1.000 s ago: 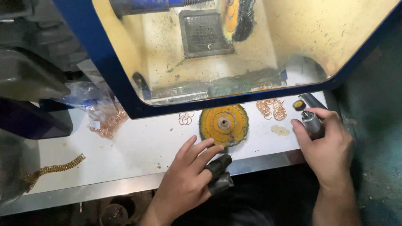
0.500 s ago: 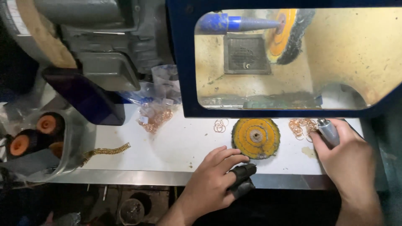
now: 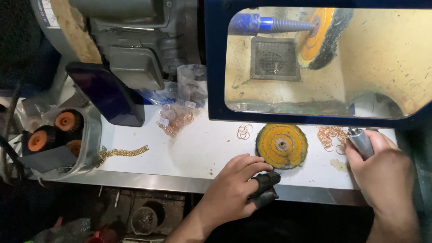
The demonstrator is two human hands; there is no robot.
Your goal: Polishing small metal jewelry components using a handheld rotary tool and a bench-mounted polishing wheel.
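Observation:
My left hand [image 3: 237, 188] rests flat at the front edge of the white bench [image 3: 198, 153], fingers spread, holding nothing; two fingers wear black guards [image 3: 265, 189]. Its fingertips lie just short of a loose yellow buffing wheel [image 3: 281, 145]. My right hand [image 3: 382, 171] is wrapped around a grey metal cylinder tool [image 3: 360, 141], held beside a small heap of copper rings [image 3: 332, 137]. Two or three more rings [image 3: 243, 132] lie left of the wheel.
A polishing machine's blue hood [image 3: 216, 67] holds a spindle with a mounted yellow wheel [image 3: 321, 36]. At left stand a plastic tub of orange-centred brushes [image 3: 58, 135], a gold chain [image 3: 122, 153], a dark visor [image 3: 108, 94] and bags of rings [image 3: 176, 118].
The view has swung left and up, bringing the tub of brushes and the motor into sight. Both hands stay in the same places on the bench.

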